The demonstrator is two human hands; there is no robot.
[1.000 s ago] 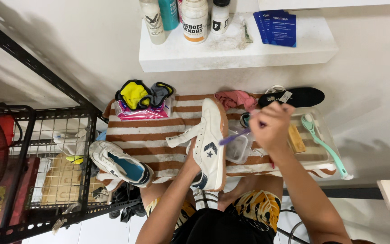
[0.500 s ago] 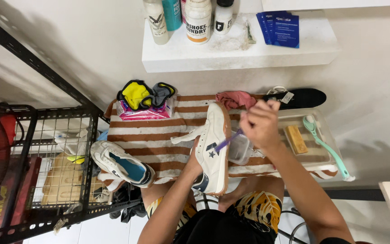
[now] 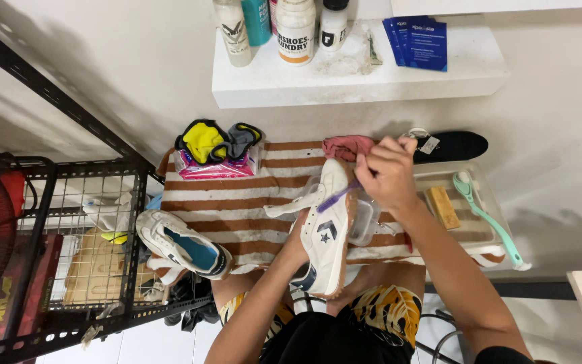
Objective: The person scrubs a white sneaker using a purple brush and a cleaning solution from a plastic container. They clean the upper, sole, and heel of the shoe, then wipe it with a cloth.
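Head view, looking straight down over the person's lap.

Left hand [image 3: 299, 246]: forearm rises from the lower middle of the frame; the hand is tucked inside or behind a white sneaker [image 3: 327, 226], mostly hidden by it, gripping and propping it so the side with the dark star mark faces up, toe pointing away.

Right hand [image 3: 386, 174]: forearm comes in from the lower right, wrist bent, fingers curled shut around the handle of a purple brush [image 3: 337, 197], whose head lies against the sneaker's upper side.

Beneath the shoe: striped brown-and-white towel [image 3: 237, 202], with a clear plastic container [image 3: 364, 219] just beside the sneaker.

Second white sneaker [image 3: 183, 244], blue-lined: on its side at the towel's left edge.

Tray [image 3: 474, 232], right: brown bar [image 3: 442, 207] and mint long-handled brush [image 3: 490, 219].

Far edge of towel: yellow and grey gloves [image 3: 217, 140], pink cloth [image 3: 346, 145], black insole [image 3: 454, 145].

White shelf [image 3: 358, 81]: bottles [image 3: 296, 30], blue packets [image 3: 420, 42].

Black wire rack [image 3: 69, 229], left.
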